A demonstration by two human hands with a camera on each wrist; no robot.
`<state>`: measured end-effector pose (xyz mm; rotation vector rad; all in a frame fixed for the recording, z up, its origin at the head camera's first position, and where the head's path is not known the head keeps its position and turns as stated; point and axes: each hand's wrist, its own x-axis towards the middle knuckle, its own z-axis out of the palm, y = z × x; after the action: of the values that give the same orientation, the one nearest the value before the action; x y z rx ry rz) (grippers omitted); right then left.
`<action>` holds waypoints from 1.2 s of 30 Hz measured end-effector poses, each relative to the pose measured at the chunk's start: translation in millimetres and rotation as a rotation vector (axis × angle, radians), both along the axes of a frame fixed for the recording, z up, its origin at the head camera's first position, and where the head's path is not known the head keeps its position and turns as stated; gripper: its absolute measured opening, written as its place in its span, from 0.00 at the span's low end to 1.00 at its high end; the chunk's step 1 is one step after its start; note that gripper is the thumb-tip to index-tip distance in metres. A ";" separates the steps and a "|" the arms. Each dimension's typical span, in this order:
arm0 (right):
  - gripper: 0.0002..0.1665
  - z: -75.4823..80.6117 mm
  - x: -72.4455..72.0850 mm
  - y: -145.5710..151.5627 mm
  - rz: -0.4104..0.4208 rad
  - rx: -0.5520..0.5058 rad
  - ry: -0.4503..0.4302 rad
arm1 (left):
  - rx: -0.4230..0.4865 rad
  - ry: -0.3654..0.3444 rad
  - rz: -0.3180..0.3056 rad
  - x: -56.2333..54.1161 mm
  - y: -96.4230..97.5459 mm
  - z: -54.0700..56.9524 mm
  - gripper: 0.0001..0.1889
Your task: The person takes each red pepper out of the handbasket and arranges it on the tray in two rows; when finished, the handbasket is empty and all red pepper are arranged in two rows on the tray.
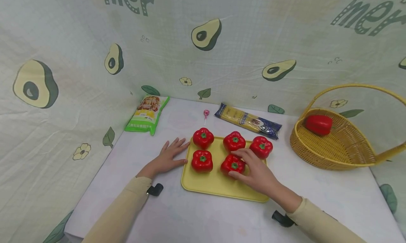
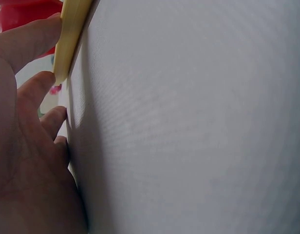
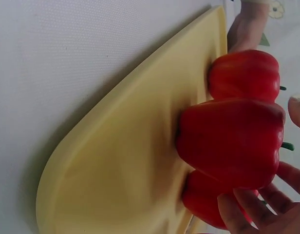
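A yellow tray [image 1: 207, 184] bears several red bell peppers, among them a back-left one [image 1: 203, 138], a front-left one [image 1: 202, 162] and a back-middle one [image 1: 231, 139]. At the tray's left edge lies my left hand [image 1: 166, 159], fingers spread, thumb and index fingertip at the rim. My right hand [image 1: 258, 172] reaches around the front-right bell pepper [image 1: 233, 165], which sits upright on the tray. In the right wrist view, a small gap shows between the thumb [image 3: 297, 113] and that bell pepper [image 3: 233, 141], while the other fingers are at its far side.
Another bell pepper [image 1: 261, 147] stands at the tray's back right corner. The wicker basket [image 1: 330, 162] at the right holds a red pepper [image 1: 318, 125]. Behind the tray lie a pink lollipop [image 1: 206, 113] and a pasta packet [image 1: 247, 120]. A green food bag [image 1: 147, 114] rests at the back left.
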<state>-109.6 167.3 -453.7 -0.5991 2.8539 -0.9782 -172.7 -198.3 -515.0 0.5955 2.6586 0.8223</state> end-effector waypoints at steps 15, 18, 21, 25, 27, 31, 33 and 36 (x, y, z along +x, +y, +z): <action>0.38 11.6 0.4 17.9 -0.011 -0.011 0.008 | 0.011 0.012 0.000 0.1 1.1 -0.1 0.41; 0.38 13.9 1.8 22.0 -0.017 -0.012 0.013 | 0.013 0.013 0.001 0.5 1.1 -0.1 0.41; 0.37 15.8 3.2 26.5 -0.027 -0.006 0.028 | 0.009 0.018 -0.002 0.5 1.1 -0.5 0.41; 0.34 19.1 4.0 33.3 -0.036 0.006 0.048 | 0.003 0.017 -0.004 0.1 1.1 -0.5 0.41; 0.33 21.1 4.1 37.3 -0.038 0.010 0.050 | 0.002 0.014 -0.004 0.1 1.1 -0.1 0.41; 0.33 25.8 4.0 45.8 -0.052 0.016 0.048 | 0.006 0.012 -0.005 0.3 1.0 0.3 0.41; 0.34 28.7 4.3 50.4 -0.067 0.022 0.047 | 0.006 0.011 -0.004 0.4 0.8 0.4 0.41; 0.34 32.9 4.7 57.4 -0.090 0.043 0.054 | -0.001 0.006 -0.005 0.6 0.2 -0.4 0.41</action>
<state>-104.9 224.7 -420.7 -0.5049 2.9653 -0.9238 -172.2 -198.1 -515.4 0.6046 2.6618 0.8192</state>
